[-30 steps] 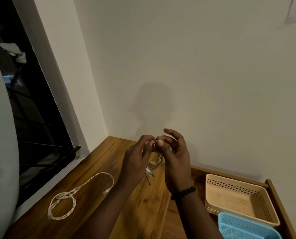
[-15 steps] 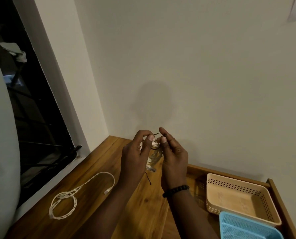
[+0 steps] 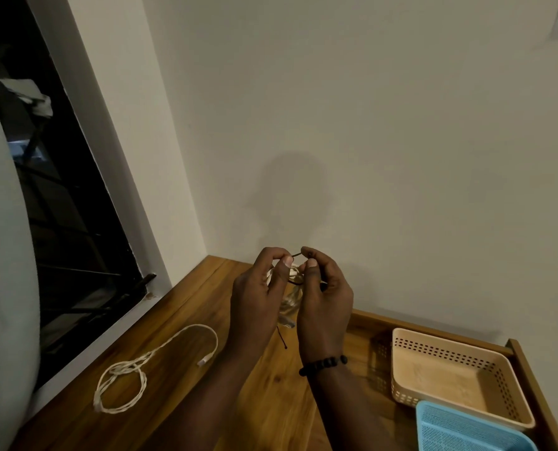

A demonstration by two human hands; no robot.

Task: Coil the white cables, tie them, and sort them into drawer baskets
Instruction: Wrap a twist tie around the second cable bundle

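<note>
Above the wooden top, my left hand [image 3: 258,294] and my right hand [image 3: 325,296] face each other, fingertips close. Between them hangs a coiled white cable [image 3: 291,296], mostly hidden by the fingers. A thin black tie [image 3: 295,255] crosses from one thumb and forefinger to the other, and both hands pinch it; one loose end [image 3: 282,340] dangles below the coil. A second white cable [image 3: 147,364] lies loose and partly twisted on the wood at the left. A beige perforated basket [image 3: 512,398] and a blue basket [image 3: 466,431] sit in the open drawer at the right.
The wooden top [image 3: 264,402] meets a plain wall behind and a dark window with a white sill [image 3: 115,333] at the left. The drawer's wooden rim [image 3: 531,382] runs along the far right. A black bead bracelet [image 3: 323,364] circles my right wrist.
Both hands have lifted a little with the coil. The right fingers have uncurled from a tight cluster and the black tie now shows stretched between the two pinches.
</note>
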